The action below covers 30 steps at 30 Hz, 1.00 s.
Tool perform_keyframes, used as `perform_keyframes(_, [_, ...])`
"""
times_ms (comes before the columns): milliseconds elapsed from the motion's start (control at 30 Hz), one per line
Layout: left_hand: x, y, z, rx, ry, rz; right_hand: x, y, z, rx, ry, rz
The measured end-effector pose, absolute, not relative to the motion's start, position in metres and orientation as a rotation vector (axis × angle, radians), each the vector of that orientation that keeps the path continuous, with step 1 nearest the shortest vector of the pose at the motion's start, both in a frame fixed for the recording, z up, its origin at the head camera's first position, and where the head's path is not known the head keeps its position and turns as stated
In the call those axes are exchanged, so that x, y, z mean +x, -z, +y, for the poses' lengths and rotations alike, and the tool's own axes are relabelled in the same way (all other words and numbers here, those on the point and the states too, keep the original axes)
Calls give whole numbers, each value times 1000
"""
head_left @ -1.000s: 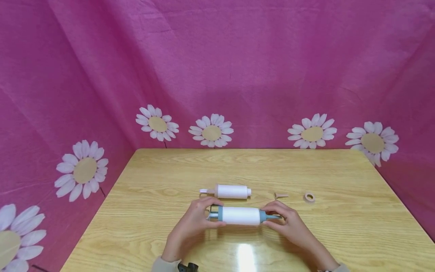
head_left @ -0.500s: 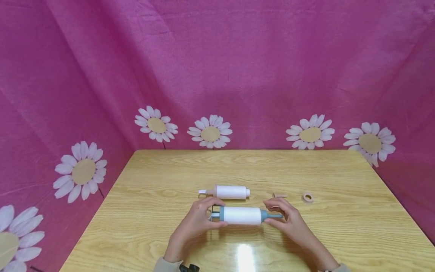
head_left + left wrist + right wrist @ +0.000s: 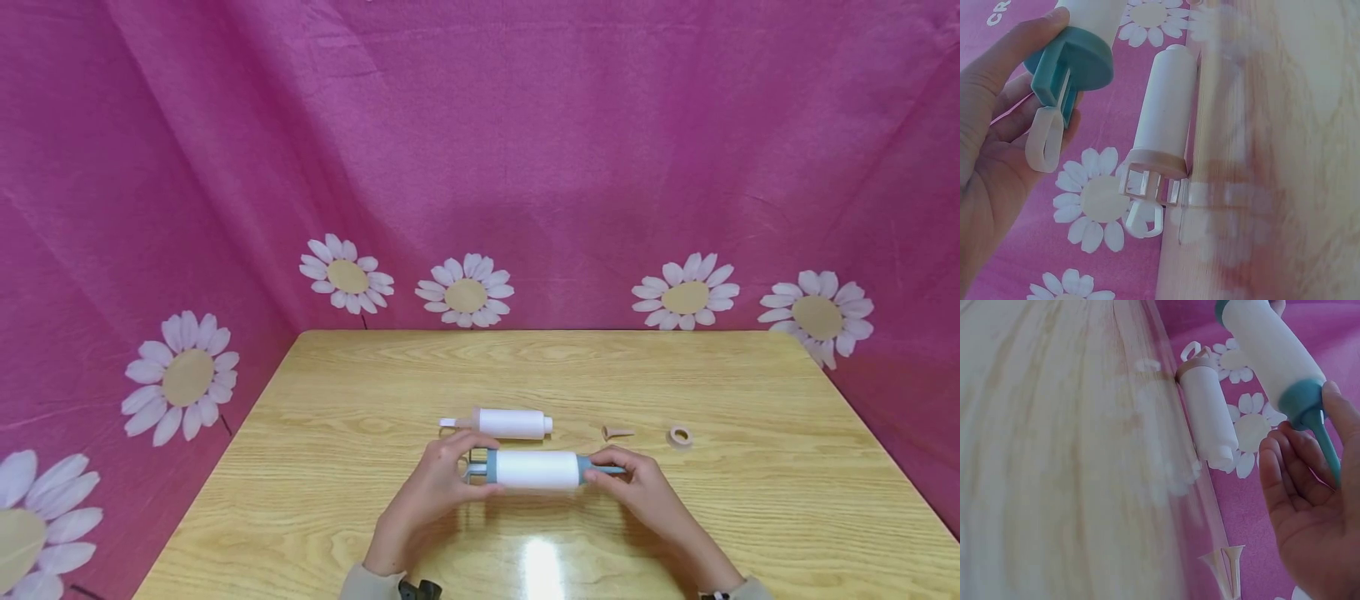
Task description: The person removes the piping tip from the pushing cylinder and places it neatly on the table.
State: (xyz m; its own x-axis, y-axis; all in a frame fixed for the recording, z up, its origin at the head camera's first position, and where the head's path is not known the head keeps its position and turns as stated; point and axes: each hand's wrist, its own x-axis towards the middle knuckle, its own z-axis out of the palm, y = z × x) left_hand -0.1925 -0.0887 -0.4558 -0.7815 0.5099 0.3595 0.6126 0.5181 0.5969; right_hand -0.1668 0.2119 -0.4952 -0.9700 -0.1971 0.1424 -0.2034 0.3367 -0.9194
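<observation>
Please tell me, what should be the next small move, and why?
Perhaps twist the teal nozzle gently with the right grip: it pinches that nozzle, the left grip holds the other end of the white tube, and a similar tube lies without a nozzle.

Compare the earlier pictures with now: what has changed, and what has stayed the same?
The white plastic-looking cylinder with teal ends has shifted slightly upward in the head view. The right hand, spread wider half a second ago, has closed in on the tapered teal nozzle. The left hand still holds the other end; the beige-capped white cylinder, beige funnel and beige ring lie unmoved.
</observation>
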Motion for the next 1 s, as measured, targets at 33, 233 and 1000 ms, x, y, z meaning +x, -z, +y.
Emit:
perform_keyframes(33, [-193, 456, -89, -980, 1105, -2613, -167, 495, 212, 405, -1764, -2557])
perform_keyframes(233, [-195, 455, -89, -999, 1086, -2628, -168, 499, 213, 523, -1710, -2488])
perform_keyframes(1000, [-201, 456, -91, -1003, 1150, -2595, -171, 501, 209, 765, -1707, -2194])
